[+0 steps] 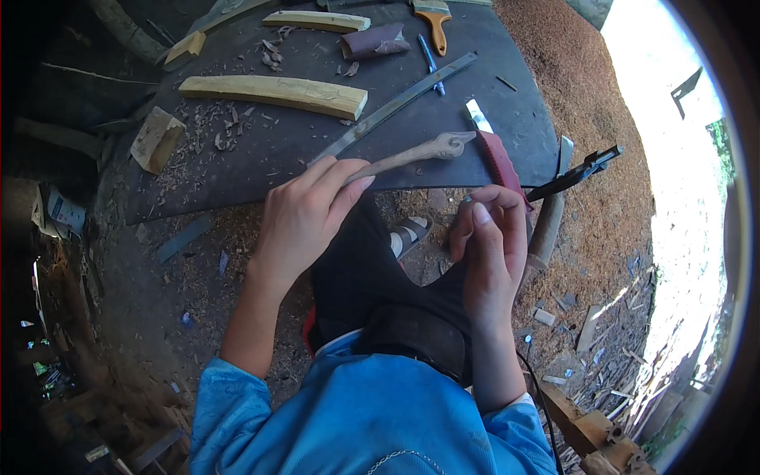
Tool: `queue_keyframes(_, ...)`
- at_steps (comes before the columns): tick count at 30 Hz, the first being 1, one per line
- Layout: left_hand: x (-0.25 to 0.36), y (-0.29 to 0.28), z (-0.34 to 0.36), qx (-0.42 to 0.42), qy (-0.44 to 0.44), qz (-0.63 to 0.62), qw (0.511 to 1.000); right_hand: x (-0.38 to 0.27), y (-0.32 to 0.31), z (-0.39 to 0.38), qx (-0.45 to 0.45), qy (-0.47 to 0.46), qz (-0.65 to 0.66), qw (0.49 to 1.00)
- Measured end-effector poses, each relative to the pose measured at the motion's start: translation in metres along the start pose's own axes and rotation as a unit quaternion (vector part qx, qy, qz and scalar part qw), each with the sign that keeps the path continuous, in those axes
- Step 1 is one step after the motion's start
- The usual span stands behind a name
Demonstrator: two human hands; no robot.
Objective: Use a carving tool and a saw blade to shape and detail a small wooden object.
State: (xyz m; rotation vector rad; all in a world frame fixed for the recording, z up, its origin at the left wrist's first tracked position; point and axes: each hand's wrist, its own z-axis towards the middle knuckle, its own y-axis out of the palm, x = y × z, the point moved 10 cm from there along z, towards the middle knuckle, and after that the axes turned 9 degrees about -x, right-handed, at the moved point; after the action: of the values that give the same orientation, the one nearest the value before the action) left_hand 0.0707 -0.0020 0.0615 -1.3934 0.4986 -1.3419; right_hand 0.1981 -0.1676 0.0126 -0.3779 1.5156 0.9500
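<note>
My left hand (305, 206) is closed round the shaft of a slim carved wooden stick (404, 157). Its curled, carved head points right, over the table's near edge. To the right, my right hand (492, 245) is raised with thumb and fingers drawn together. A tiny bluish spot shows at the fingertips, and I cannot make out what they hold. Just beyond that hand lies a red-handled knife (499, 162) with a short, bright blade, across the table edge. Its handle end comes close to my right knuckles; whether they touch, I cannot tell.
The dark table (261, 170) bears a metal ruler (396, 104), a blue pen (431, 65), a paintbrush (435, 24), rolled sandpaper (374, 41), a curved wood piece (273, 93), a wood block (158, 140) and shavings. A black tool (578, 172) juts past the right edge. Sawdust (586, 103) covers the ground.
</note>
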Motion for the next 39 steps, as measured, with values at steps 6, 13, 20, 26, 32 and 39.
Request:
queue_keyframes(6,-0.001,-0.005,-0.001,0.038,-0.051,-0.193,0.979,0.013,0.031,-0.003,-0.109,0.091,-0.026,0.990)
queue_keyframes(13,0.041,0.023,-0.005,-0.040,-0.015,-0.371,0.928,-0.011,0.033,0.011,-0.105,0.028,-0.111,0.988)
queue_keyframes(20,0.059,0.023,0.000,0.013,0.021,-0.383,0.923,-0.054,0.025,0.033,-0.071,-0.063,-0.190,0.977)
queue_keyframes(26,0.041,0.005,0.016,0.086,0.051,-0.410,0.907,-0.071,0.060,0.071,-0.149,-0.101,-0.227,0.957)
queue_keyframes(32,0.033,-0.014,0.006,0.100,0.004,-0.365,0.926,-0.164,0.039,0.077,-0.089,-0.161,-0.205,0.961)
queue_keyframes(39,0.078,-0.053,0.039,-0.012,0.116,-0.273,0.955,-0.339,-0.069,0.025,0.094,-0.321,-0.299,0.894)
